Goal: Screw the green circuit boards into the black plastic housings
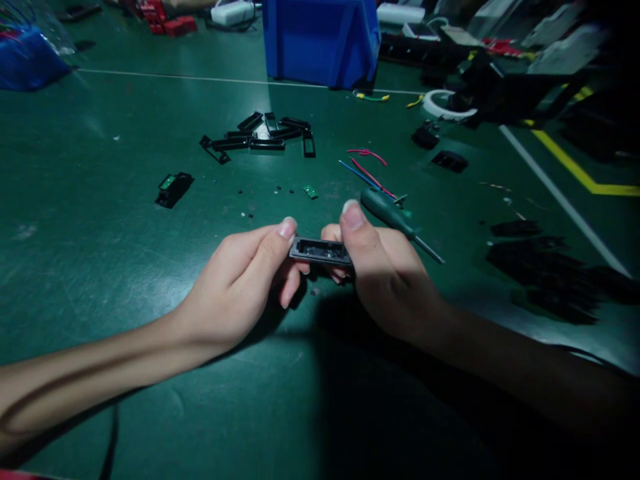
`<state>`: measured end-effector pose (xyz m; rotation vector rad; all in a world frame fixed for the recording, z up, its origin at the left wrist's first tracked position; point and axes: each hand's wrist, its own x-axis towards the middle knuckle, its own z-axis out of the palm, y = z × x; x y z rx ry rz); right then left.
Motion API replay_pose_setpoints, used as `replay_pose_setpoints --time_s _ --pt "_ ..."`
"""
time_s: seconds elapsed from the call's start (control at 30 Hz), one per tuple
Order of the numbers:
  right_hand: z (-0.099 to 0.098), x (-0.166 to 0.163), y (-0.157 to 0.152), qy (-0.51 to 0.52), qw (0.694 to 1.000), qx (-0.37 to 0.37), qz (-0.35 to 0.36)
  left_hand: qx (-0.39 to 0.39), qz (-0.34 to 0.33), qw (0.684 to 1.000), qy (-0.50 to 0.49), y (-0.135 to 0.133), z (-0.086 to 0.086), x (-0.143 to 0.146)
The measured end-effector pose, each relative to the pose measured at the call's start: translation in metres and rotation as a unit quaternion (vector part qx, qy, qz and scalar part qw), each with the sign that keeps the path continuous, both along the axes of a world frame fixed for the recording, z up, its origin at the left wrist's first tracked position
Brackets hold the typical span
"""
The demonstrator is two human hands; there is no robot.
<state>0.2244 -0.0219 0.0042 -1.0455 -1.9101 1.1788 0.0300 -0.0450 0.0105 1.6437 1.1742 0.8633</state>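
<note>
Between both hands, a small black rectangular plastic housing (320, 251) is held just above the green table, its hollow side facing me. My left hand (250, 273) pinches its left end between thumb and fingers. The right end is gripped by my right hand (385, 267), whose thumb lies along the top and hides that end. Just beyond my right hand lies a green-handled screwdriver (387, 210), its shaft toward the right. A tiny green circuit board (311, 192) rests past the housing, with small dark bits around it.
Several black rectangular frames (267, 143) lie piled farther back. A black part with a green board (173, 189) sits at left. Red wires (367, 155) lie near the screwdriver. A blue bin (320, 47) stands behind; dark parts (545, 267) are heaped at right.
</note>
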Motion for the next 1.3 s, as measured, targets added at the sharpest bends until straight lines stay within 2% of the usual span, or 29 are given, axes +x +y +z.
replay_pose_setpoints --time_s 0.37,0.53,0.67,0.87,0.97,1.1,1.2,1.3 --pt "-0.004 0.006 0.006 -0.005 0.999 0.006 -0.033 0.088 0.027 0.995 0.044 0.009 -0.004 -0.011" --pt "-0.001 0.005 0.008 0.022 0.999 0.002 -0.031 0.136 0.048 0.989 0.011 0.015 -0.007 -0.015" --pt "0.002 0.005 0.009 0.065 0.997 -0.031 -0.028 0.17 0.05 0.984 0.018 0.014 -0.008 -0.016" --pt "-0.006 0.004 0.011 0.11 0.992 -0.058 -0.038 0.171 0.024 0.985 -0.001 0.012 -0.01 -0.016" --pt "-0.008 0.003 0.011 0.12 0.99 -0.059 -0.044 0.144 0.025 0.989 -0.025 0.015 -0.008 -0.015" --pt "-0.007 0.003 0.01 0.111 0.991 -0.048 -0.05 0.098 0.011 0.995 -0.003 0.018 -0.005 -0.014" --pt "-0.007 0.002 0.01 0.098 0.993 -0.044 -0.046 0.111 -0.013 0.993 0.036 0.018 -0.006 -0.014" --pt "-0.008 0.001 0.008 0.084 0.994 -0.051 -0.045 0.148 -0.001 0.987 0.058 0.017 -0.008 -0.015"
